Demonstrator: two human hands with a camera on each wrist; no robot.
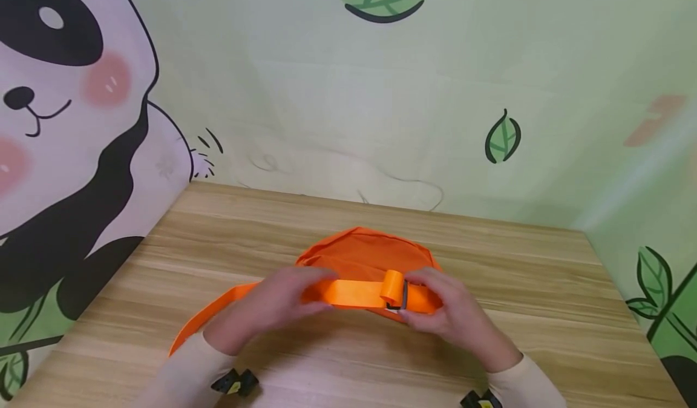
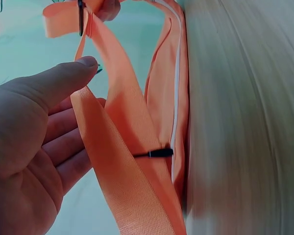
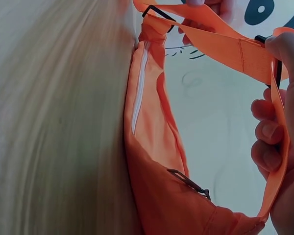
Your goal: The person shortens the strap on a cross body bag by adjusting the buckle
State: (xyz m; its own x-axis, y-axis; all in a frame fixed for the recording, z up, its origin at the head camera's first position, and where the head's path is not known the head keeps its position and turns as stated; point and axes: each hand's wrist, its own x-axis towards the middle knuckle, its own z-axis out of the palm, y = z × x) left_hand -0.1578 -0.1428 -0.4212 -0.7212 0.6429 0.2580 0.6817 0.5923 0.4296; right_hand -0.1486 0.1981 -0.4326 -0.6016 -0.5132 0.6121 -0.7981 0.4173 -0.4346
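Observation:
An orange waist bag (image 1: pixel 359 253) lies on the table, its strap (image 1: pixel 356 294) raised in front of it. My left hand (image 1: pixel 278 299) holds the strap at the left; in the left wrist view the thumb lies over the webbing (image 2: pixel 105 152) and the fingers are behind it. At the right, my right hand (image 1: pixel 449 305) grips the strap right beside a black slider buckle (image 1: pixel 405 295). A short loop of webbing (image 1: pixel 391 287) stands up at that buckle. The right wrist view shows the bag's white zipper (image 3: pixel 139 93) and a dark zipper pull (image 3: pixel 188 183).
A wood-grain table (image 1: pixel 327 365) carries the bag. More orange strap (image 1: pixel 209 311) curves over the table at the left, partly behind the left forearm. Walls printed with a panda (image 1: pixel 81 117) and leaves (image 1: pixel 503 137) close off the back and sides.

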